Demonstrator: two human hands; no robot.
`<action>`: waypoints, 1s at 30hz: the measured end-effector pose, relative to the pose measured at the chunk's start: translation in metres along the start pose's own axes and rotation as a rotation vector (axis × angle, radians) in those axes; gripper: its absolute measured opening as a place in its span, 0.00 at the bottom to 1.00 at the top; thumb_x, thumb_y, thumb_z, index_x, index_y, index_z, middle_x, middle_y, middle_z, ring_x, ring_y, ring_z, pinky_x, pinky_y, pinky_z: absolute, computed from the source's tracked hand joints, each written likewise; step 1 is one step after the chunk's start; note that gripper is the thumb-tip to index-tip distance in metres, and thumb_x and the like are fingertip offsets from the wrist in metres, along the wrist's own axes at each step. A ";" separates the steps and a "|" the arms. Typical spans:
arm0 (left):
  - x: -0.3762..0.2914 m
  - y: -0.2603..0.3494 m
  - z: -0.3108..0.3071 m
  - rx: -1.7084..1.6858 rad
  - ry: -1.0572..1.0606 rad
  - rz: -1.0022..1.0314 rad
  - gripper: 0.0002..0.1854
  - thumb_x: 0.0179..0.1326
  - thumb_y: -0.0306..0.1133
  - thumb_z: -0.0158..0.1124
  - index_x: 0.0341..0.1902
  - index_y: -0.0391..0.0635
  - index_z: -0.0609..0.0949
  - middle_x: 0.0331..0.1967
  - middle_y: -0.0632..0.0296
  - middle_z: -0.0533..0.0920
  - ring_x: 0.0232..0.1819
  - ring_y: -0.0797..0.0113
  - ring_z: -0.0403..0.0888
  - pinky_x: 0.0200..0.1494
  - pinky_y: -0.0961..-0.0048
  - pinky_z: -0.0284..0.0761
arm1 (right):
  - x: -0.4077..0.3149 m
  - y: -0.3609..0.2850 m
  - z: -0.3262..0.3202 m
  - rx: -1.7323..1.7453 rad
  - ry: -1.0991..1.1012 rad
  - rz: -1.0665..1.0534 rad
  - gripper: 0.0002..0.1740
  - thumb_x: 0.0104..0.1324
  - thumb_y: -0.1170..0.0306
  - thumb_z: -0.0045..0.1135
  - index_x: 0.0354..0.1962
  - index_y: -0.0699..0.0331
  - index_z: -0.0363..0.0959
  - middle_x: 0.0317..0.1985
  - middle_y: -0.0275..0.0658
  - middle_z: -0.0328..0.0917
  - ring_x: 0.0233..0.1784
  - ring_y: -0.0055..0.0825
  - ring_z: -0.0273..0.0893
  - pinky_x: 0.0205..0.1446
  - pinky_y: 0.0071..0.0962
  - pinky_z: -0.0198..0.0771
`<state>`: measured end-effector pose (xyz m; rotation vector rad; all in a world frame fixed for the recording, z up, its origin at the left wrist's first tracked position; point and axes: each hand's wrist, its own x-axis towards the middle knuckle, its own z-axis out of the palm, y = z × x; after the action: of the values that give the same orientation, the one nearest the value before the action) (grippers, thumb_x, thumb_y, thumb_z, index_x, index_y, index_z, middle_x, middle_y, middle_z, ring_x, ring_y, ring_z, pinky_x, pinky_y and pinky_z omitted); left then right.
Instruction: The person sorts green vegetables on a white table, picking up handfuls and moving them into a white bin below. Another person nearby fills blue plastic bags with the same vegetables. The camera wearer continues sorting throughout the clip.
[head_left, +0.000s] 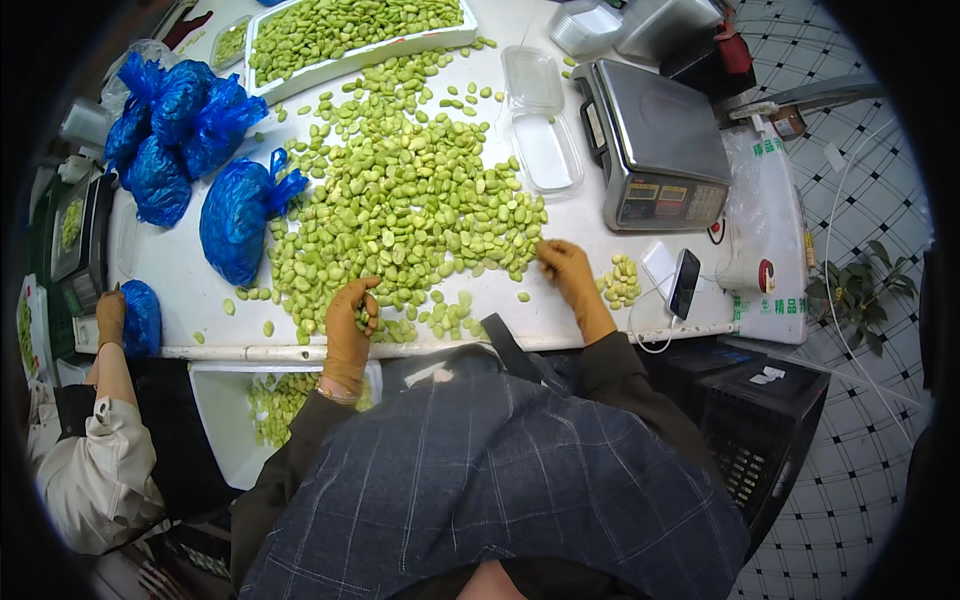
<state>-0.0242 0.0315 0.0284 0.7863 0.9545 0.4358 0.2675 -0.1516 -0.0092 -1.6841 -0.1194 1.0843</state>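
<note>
A broad heap of shelled green broad beans (405, 202) spreads over the white table before me. My left hand (349, 326), in a tan glove, is curled at the heap's near edge, with a few beans showing inside its fingers. At the heap's right edge is my right hand (571, 279), gloved the same way. Its fingertips are bent together against the outermost beans; whether one is pinched between them I cannot tell. To the right of that hand lies a small pile of yellowish beans (619, 283).
Behind the heap stands a white foam box (360, 49) of beans. Blue plastic bags (236, 217) sit left; a clear clamshell container (547, 154), a weighing scale (660, 142) and a phone (684, 283) are right. Below the edge is a bean-filled bin (217, 420). A co-worker's gloved hand (111, 316) is far left.
</note>
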 end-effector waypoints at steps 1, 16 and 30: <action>-0.002 -0.001 0.002 -0.006 0.006 0.003 0.17 0.65 0.40 0.46 0.43 0.40 0.76 0.20 0.68 0.67 0.18 0.79 0.61 0.18 0.83 0.54 | 0.001 0.011 0.006 -0.217 0.089 -0.013 0.09 0.58 0.74 0.53 0.37 0.68 0.73 0.22 0.35 0.73 0.18 0.16 0.66 0.19 0.15 0.59; -0.044 -0.040 -0.024 0.016 0.097 0.002 0.16 0.66 0.37 0.43 0.42 0.38 0.76 0.19 0.67 0.66 0.16 0.80 0.60 0.17 0.85 0.54 | -0.036 0.033 0.097 -0.339 -0.315 -0.242 0.14 0.62 0.72 0.51 0.43 0.69 0.74 0.30 0.39 0.78 0.26 0.21 0.74 0.31 0.19 0.70; -0.141 -0.010 -0.060 -0.418 0.199 0.144 0.17 0.69 0.37 0.37 0.22 0.48 0.59 0.16 0.67 0.58 0.16 0.76 0.51 0.19 0.80 0.51 | -0.121 0.046 0.220 -0.451 -0.830 -0.365 0.21 0.61 0.66 0.53 0.49 0.69 0.68 0.46 0.48 0.73 0.50 0.38 0.72 0.55 0.31 0.67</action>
<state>-0.1493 -0.0417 0.0791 0.4362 0.9507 0.8213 0.0245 -0.0810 0.0237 -1.3942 -1.2266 1.4698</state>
